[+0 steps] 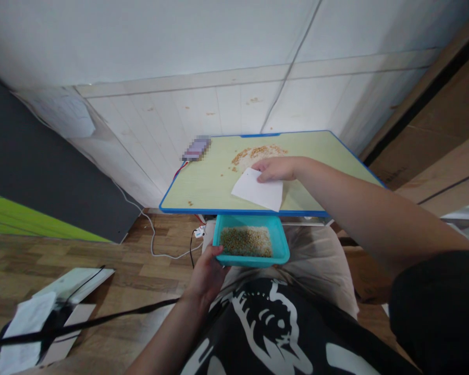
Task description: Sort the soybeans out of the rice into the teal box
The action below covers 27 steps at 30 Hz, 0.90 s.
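Note:
My right hand [275,169] is closed on a white sheet of paper [258,192], which hangs over the tabletop with its lower corner near the front edge. Just beyond the paper, a pile of yellow kernels and white grains [260,153] lies spread on the table [207,182]. My left hand [210,271] grips the left front corner of a turquoise plastic tub [283,252], thumb over the rim. The tub is held above my lap, just below the table's front edge. Inside it is a layer of mixed kernels and pale grains [246,242].
A blurred-out device [196,148] with a red cord sits at the table's back left corner. A few stray kernels [190,203] lie near the front left. Cardboard boxes [433,120] stand at the right. A white cable [154,239] runs across the wooden floor.

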Tool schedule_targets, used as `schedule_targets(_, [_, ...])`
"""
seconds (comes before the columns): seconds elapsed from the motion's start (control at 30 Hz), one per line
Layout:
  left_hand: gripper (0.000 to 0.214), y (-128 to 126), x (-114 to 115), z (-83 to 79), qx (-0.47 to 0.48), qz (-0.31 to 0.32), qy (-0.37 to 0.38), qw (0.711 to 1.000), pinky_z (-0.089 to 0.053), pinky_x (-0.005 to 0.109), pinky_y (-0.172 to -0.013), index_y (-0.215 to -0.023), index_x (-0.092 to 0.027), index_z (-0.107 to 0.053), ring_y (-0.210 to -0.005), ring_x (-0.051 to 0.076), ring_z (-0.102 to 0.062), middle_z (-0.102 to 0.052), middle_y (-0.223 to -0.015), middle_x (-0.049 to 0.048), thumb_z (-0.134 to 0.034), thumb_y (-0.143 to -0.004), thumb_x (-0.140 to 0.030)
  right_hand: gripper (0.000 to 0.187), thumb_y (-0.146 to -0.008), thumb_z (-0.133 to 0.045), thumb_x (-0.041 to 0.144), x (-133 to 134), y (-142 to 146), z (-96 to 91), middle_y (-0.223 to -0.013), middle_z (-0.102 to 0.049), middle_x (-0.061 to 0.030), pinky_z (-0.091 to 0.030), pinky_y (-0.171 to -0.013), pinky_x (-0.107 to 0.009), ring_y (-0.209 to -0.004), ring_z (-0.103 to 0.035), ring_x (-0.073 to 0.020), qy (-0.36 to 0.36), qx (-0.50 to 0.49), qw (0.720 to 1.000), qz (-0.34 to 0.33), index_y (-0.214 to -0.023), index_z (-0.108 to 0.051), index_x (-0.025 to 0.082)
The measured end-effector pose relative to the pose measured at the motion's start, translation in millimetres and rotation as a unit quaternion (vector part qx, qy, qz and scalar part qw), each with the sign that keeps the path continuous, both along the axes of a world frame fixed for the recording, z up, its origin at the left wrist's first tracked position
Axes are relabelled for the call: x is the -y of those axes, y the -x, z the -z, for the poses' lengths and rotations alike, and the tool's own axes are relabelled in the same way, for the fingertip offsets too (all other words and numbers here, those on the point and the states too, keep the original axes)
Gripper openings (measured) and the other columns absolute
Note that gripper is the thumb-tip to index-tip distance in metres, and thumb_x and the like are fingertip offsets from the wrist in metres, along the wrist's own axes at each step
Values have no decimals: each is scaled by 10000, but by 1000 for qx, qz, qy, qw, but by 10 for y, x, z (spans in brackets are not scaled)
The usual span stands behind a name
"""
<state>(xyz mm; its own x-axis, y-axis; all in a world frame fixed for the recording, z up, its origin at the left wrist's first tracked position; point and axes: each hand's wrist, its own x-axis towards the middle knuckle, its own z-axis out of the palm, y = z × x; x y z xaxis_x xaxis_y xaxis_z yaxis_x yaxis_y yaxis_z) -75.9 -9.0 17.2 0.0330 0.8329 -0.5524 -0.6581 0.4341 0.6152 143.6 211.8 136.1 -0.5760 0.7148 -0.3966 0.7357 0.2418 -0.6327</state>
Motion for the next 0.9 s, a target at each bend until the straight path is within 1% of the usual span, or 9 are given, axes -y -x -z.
schedule_targets(0.17, [536,83,32,89,-1,-17,1,1000,-534,352,-914,-1228,-218,-706,-1087,257,-715,-802,-1145,60,-736,-692,-216,342,-889,-629,171,8,167,-288,-1072,-776,-63,-524,-833,-339,-907,-700,-217,-168,-35,985,-30,-1227,-672,198])
schedule_targets(0.3, [602,115,49,104,5,-31,5,999,-535,348,-899,-1291,-231,-681,-1118,261,-708,-793,-1199,60,-728,-690,-222,322,-924,-592,159,111,636,-425,-1136,-735,-80,-468,-924,-338,-1071,-649,-238,-348,-45,934,-75,-1237,-668,155])
schedule_targets(0.4, [629,134,63,102,2,-39,1,999,-542,345,-889,-1319,-261,-669,-1139,258,-706,-786,-1225,48,-717,-694,-214,364,-976,-513,134,206,1089,-355,-1163,-747,-66,-441,-959,-352,-1140,-651,-245,-423,-25,896,-132,-1286,-686,210])
schedule_targets(0.53, [607,191,104,164,-8,-52,11,999,-548,331,-885,-1306,-252,-673,-1136,243,-703,-789,-1210,50,-725,-702,-235,471,-1018,-415,73,313,1598,-138,-1271,-755,-59,-444,-946,-348,-1178,-664,-213,-456,-7,864,-214,-1337,-705,262])
schedule_targets(0.6, [601,231,134,210,-6,-56,6,998,-554,335,-895,-1293,-245,-676,-1094,235,-713,-796,-1181,46,-742,-696,-238,447,-1028,-422,75,377,1734,-32,-1290,-757,-72,-450,-934,-348,-1177,-674,-209,-454,27,857,-242,-1307,-727,246])
schedule_targets(0.63, [606,250,149,230,2,-39,0,999,-553,339,-918,-1307,-251,-668,-1105,231,-711,-793,-1197,42,-759,-708,-235,418,-1032,-433,82,411,1765,18,-1269,-766,-81,-453,-927,-353,-1162,-683,-211,-450,46,855,-255,-1274,-740,231])
schedule_targets(0.7, [594,279,174,258,1,-46,-6,999,-560,350,-922,-1300,-260,-674,-1092,232,-718,-797,-1181,34,-777,-715,-246,356,-1034,-455,96,472,1760,110,-1205,-782,-103,-459,-909,-368,-1120,-698,-227,-448,69,851,-266,-1200,-754,197])
schedule_targets(0.8, [583,291,180,278,-6,-53,-8,999,-570,379,-920,-1293,-278,-684,-1090,254,-730,-796,-1188,33,-780,-719,-247,295,-1028,-475,112,532,1631,230,-1167,-778,-124,-468,-900,-385,-1085,-700,-249,-454,62,856,-241,-1131,-746,169])
schedule_targets(0.9, [603,262,155,287,-2,-47,-7,999,-571,397,-933,-1311,-279,-678,-1102,269,-732,-791,-1210,50,-776,-719,-221,270,-994,-504,90,572,1435,313,-1150,-773,-114,-437,-1030,-439,-1103,-686,-250,-443,39,873,-199,-1058,-750,178])
